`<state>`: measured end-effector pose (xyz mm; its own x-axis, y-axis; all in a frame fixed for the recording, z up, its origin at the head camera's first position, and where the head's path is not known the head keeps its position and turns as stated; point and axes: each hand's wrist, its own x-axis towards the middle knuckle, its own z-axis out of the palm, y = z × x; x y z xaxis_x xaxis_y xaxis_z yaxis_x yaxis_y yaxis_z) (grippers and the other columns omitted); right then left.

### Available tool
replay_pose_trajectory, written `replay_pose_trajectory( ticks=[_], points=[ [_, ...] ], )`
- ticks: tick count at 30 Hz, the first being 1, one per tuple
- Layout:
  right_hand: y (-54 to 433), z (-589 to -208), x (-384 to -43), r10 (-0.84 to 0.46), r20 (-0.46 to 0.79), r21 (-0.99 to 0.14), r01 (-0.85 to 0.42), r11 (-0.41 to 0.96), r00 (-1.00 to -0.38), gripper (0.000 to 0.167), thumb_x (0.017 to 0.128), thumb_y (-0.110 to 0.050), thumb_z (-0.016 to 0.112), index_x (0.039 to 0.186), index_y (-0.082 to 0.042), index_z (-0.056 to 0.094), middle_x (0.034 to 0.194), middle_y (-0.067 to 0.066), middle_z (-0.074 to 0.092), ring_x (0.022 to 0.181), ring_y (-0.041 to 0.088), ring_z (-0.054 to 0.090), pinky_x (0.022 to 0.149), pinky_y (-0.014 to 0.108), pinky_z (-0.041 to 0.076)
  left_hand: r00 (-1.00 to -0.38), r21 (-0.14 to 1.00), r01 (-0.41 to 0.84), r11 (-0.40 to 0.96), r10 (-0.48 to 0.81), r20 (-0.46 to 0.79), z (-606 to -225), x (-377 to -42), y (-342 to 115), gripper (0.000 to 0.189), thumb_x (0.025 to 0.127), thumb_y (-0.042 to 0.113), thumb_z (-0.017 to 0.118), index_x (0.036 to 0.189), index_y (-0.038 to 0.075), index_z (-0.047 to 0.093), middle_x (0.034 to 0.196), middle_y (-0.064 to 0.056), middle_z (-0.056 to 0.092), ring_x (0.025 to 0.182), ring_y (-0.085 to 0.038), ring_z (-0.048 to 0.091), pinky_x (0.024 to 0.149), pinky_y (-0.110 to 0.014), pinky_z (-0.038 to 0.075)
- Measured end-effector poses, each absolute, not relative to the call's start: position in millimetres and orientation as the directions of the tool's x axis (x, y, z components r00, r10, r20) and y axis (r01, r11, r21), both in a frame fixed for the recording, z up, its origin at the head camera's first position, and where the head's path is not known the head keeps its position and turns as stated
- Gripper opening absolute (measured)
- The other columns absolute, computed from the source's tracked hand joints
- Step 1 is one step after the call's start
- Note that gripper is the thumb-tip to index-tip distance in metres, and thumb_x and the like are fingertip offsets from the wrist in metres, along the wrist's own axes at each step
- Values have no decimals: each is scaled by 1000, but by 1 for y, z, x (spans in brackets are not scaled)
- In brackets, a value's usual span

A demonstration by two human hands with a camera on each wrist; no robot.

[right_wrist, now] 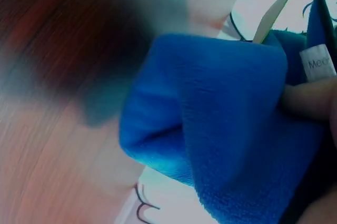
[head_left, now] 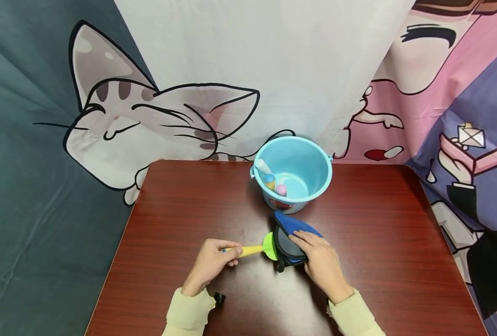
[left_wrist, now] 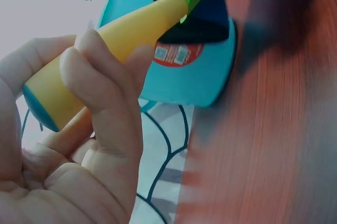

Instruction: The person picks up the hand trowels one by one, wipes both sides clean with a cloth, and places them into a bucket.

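Observation:
My left hand [head_left: 215, 261] pinches the yellow handle [left_wrist: 139, 27] of a toy tool with a blue end cap and a flat green head [head_left: 269, 246]. The green head lies right at the black edge of a blue plush cloth pouch [head_left: 288, 238], and part of it is hidden there. My right hand [head_left: 321, 261] grips the pouch from the right, fingers over its grey panel. In the right wrist view the pouch's folded blue fabric [right_wrist: 231, 124] fills the middle, with a white tag [right_wrist: 318, 62] beside a fingertip.
A light-blue bucket [head_left: 311, 198] stands at the table's back edge, just behind the pouch. Inside are several toy pieces, one with a pink end [head_left: 281, 189]. The brown wooden table [head_left: 181, 205] meets a cartoon-printed curtain [head_left: 248, 56] at the back.

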<state>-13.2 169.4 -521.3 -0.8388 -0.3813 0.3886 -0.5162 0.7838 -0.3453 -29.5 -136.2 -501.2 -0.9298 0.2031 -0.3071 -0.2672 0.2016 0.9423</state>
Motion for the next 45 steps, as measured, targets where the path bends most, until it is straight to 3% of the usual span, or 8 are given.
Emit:
replay_pose_trajectory(
  ticks=[6, 15, 23, 28, 36, 45],
  points=[
    [182, -521, -12, -239, 460, -385, -435, 814, -855, 77, 53, 17, 54, 124, -8, 71, 121, 8, 69, 105, 29, 67, 79, 46, 54, -936, 940, -264, 216, 177, -303, -502, -31, -143, 22, 87, 15, 78, 101, -2, 78, 70, -13, 71, 55, -16, 65, 53, -26, 53],
    [183, -511, -10, -166, 504, -446, -420, 791, -848, 80, 55, 16, 48, 128, -11, 70, 125, 5, 68, 109, 25, 65, 85, 42, 50, -937, 929, -283, 237, 137, -321, -503, -30, -146, 20, 86, 16, 79, 99, 0, 79, 67, -12, 70, 55, -17, 64, 53, -27, 54],
    [169, -514, -15, -232, 660, -427, -611, 666, -714, 79, 56, 13, 37, 125, -7, 71, 124, 9, 69, 105, 29, 66, 95, 33, 45, -939, 928, -265, 261, 149, -310, -507, -32, -141, 17, 86, 18, 79, 95, 3, 80, 68, -13, 71, 57, -19, 66, 58, -39, 58],
    [158, -510, -16, -266, 705, -398, -678, 618, -657, 76, 59, 10, 33, 123, -4, 71, 122, 12, 69, 106, 32, 66, 97, 34, 45, -942, 932, -260, 251, 147, -302, -507, -32, -134, 18, 85, 17, 79, 95, 3, 80, 68, -12, 71, 55, -16, 66, 55, -33, 57],
    [146, -511, -11, -427, 600, -389, -713, 583, -676, 74, 63, 14, 49, 130, -11, 68, 129, 7, 66, 115, 30, 63, 96, 49, 48, -944, 930, -264, 258, 130, -304, -500, -32, -121, 13, 87, 7, 75, 96, -1, 78, 70, -16, 71, 53, -11, 62, 52, -24, 53],
    [140, -519, -11, -563, 448, -404, -719, 565, -694, 83, 56, 17, 55, 132, -13, 67, 135, 6, 63, 123, 26, 60, 101, 46, 47, -945, 939, -253, 233, 150, -292, -468, -27, -112, 15, 89, 4, 72, 97, -8, 76, 68, -20, 69, 54, -12, 62, 53, -23, 51]
  ],
)
